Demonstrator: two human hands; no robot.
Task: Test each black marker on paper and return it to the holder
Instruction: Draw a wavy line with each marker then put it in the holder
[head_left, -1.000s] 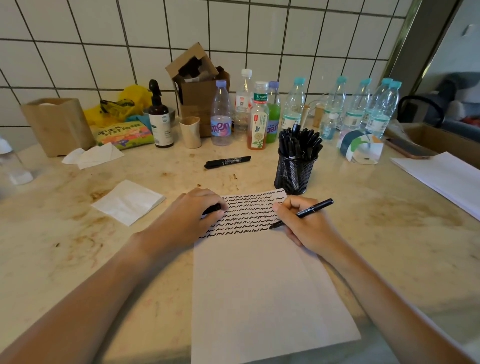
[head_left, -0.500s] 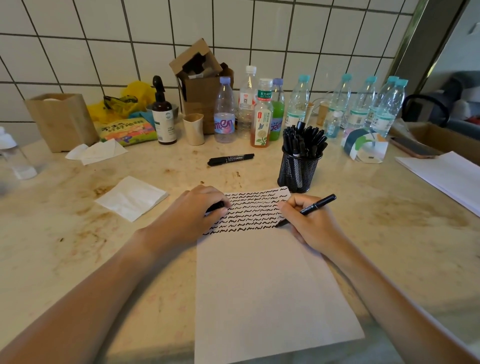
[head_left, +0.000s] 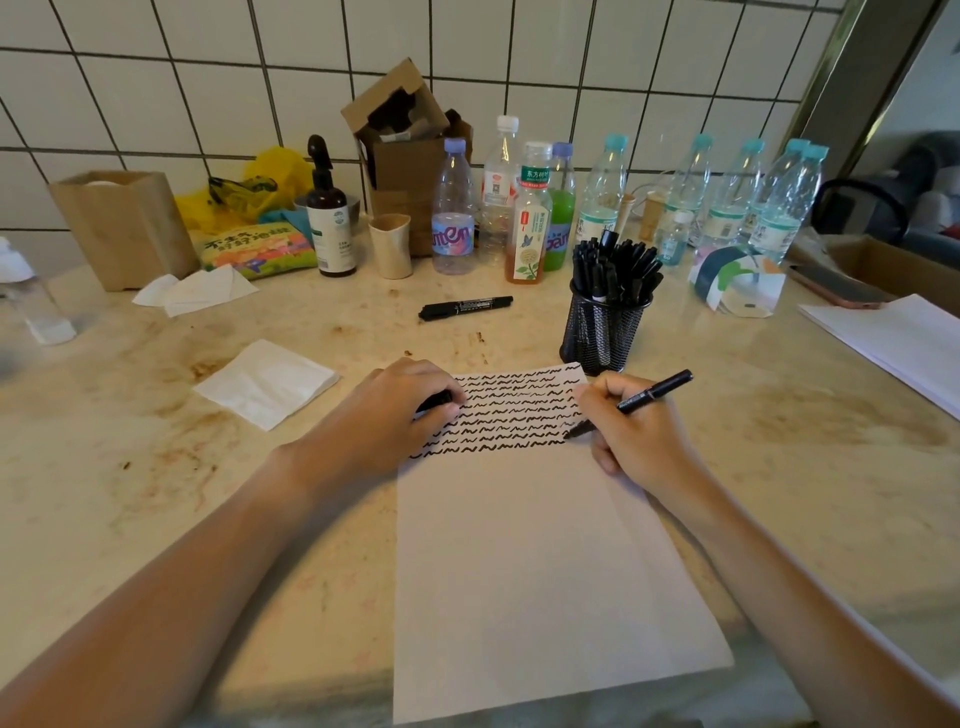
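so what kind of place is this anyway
Probably a kitchen or pantry counter used as a workspace: a white tiled wall, a stained stone countertop, and a row of drink bottles behind a mesh holder of markers.

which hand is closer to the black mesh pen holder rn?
Right. The right hand, gripping a black marker, sits just in front of the black mesh pen holder. The left hand rests on the paper's left edge, farther off.

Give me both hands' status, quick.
Left hand: curled round a small black object, likely the marker's cap, resting on the paper.
Right hand: holding a black marker, tip on the paper.
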